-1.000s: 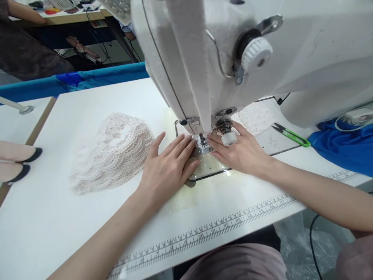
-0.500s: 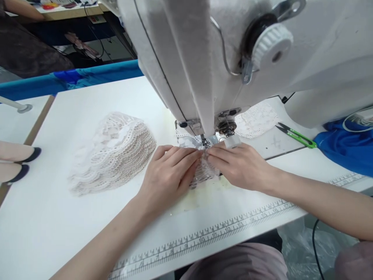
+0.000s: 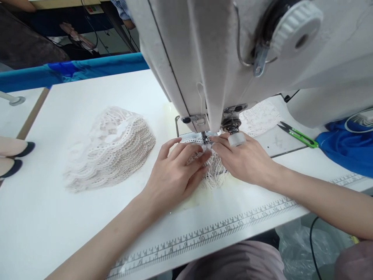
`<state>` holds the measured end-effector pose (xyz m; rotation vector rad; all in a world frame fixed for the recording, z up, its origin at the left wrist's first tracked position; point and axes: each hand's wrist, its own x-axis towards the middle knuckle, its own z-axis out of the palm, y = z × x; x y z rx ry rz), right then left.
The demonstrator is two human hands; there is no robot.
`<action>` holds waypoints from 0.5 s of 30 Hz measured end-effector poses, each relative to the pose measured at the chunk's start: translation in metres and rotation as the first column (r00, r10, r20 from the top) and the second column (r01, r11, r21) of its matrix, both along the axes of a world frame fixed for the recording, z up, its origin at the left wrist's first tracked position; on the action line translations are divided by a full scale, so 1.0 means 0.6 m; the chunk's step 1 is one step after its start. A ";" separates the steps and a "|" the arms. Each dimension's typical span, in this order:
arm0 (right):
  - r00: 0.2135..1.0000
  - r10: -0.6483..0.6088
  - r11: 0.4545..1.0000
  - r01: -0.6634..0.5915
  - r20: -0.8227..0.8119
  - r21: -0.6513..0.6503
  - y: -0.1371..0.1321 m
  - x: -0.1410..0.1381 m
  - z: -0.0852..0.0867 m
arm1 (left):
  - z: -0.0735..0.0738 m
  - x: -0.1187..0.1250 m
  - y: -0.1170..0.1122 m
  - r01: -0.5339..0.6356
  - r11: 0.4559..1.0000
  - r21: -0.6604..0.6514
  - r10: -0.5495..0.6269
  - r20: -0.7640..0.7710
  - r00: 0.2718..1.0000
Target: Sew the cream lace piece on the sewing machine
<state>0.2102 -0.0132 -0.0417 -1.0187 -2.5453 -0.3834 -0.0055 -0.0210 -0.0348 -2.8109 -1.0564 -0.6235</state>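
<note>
A small piece of white lace (image 3: 214,173) lies under the presser foot (image 3: 206,137) of a white sewing machine (image 3: 233,58). My left hand (image 3: 177,173) rests on the lace's left side, fingers curled and pressing it down. My right hand (image 3: 244,159) presses the lace's right side just beside the foot, fingertips pinched on its edge. A white plastic thimble-like ring (image 3: 236,139) sits on one finger of that hand. Part of the lace is hidden beneath both hands.
A heap of stacked lace pieces (image 3: 112,147) lies left on the white table (image 3: 58,217). More lace (image 3: 259,116) lies behind the needle. Green thread snips (image 3: 298,135) and blue cloth (image 3: 346,151) are at the right. A printed ruler (image 3: 221,227) runs along the front edge. Another person's feet (image 3: 13,155) show at far left.
Both hands went from lying flat by the needle plate to gathering the lace and holding it bunched at the presser foot. The view has shifted closer to the machine.
</note>
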 end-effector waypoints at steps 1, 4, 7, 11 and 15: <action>1.000 0.002 1.000 -0.002 0.004 0.012 0.003 0.001 0.000 | 0.000 0.001 -0.002 -0.009 1.000 0.029 0.009 -0.019 1.000; 1.000 0.002 0.999 -0.002 0.001 0.049 0.009 0.003 0.000 | 0.000 0.005 -0.008 -0.021 0.997 0.079 0.027 -0.067 0.997; 1.000 0.006 0.999 -0.006 0.004 0.043 0.010 0.004 -0.001 | -0.001 0.008 -0.013 -0.022 0.996 0.091 0.032 -0.107 0.994; 0.998 -0.015 1.000 0.014 0.056 0.028 0.009 0.004 0.000 | -0.001 0.013 -0.020 -0.042 0.991 0.123 0.059 -0.141 0.988; 0.997 -0.036 0.999 0.035 0.073 0.020 0.008 0.002 0.002 | -0.002 0.015 -0.022 -0.052 0.990 0.133 0.070 -0.137 0.988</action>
